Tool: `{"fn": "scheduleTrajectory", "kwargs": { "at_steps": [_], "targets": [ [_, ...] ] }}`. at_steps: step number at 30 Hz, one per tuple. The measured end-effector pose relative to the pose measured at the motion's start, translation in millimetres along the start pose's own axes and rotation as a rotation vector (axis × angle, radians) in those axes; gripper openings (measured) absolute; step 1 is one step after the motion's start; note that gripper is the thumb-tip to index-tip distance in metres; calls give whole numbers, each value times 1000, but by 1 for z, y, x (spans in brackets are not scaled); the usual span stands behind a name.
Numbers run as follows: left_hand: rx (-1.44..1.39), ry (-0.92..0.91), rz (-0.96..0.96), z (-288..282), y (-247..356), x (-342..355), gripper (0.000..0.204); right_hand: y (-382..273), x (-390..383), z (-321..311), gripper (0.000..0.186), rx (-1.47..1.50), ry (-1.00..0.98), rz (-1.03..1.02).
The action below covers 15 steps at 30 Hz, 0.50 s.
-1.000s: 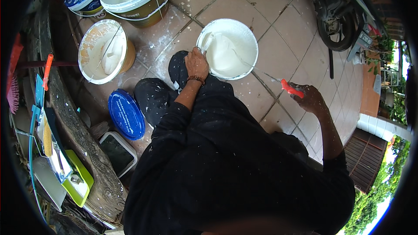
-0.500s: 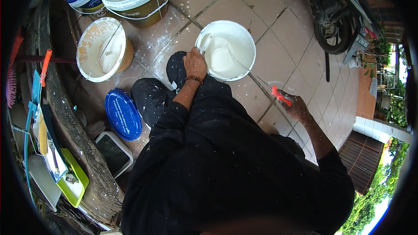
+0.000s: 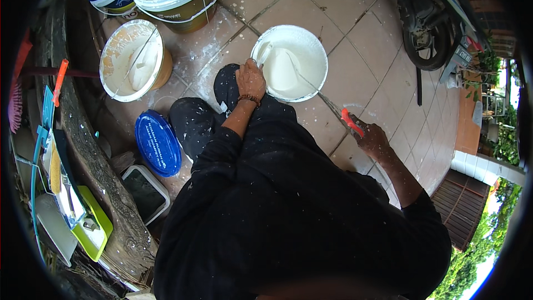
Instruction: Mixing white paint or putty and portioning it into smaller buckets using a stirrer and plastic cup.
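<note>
A white bucket (image 3: 311, 44) of white paint (image 3: 280, 75) stands on the tiles beyond my knees. My left hand (image 3: 251, 81) has its fingers closed on the bucket's near left rim. In my right hand (image 3: 372, 140), to the right of my lap, is the red-orange handle of a paint roller (image 3: 351, 121). Its thin metal rod runs over the bucket's right rim and down into it. A pale, paint-coated piece lies inside by my left fingertips; whether it is the roller's head I cannot tell.
Left of the bucket stand a paint-smeared tub (image 3: 161, 72) and a large paint bucket (image 3: 183, 14). A blue lid (image 3: 158, 143) lies beside my left knee. A lime-green tray (image 3: 91, 228) is at the far left. A motorcycle (image 3: 425, 28) stands at the far right.
My right hand has moved the roller's handle slightly left, closer to the bucket, and turned it a little. My left hand stays at the rim.
</note>
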<state>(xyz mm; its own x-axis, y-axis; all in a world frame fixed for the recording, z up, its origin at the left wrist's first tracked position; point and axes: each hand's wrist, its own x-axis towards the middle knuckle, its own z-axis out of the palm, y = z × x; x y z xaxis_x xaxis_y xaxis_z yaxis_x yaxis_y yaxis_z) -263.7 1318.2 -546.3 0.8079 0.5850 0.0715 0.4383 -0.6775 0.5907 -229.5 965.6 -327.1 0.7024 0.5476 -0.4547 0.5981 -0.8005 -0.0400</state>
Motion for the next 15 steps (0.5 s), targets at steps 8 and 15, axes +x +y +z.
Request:
{"fn": "scheduleTrajectory", "kwargs": {
  "at_steps": [8, 15],
  "targets": [
    [-1, -8, -8, 0, 0, 0, 27, -4, -5, -54, 52, -119, -64, -19],
    [1, 1, 1, 2, -3, 2, 30, -1, -13, -105, 48, -194, -4, -60]
  ]
}}
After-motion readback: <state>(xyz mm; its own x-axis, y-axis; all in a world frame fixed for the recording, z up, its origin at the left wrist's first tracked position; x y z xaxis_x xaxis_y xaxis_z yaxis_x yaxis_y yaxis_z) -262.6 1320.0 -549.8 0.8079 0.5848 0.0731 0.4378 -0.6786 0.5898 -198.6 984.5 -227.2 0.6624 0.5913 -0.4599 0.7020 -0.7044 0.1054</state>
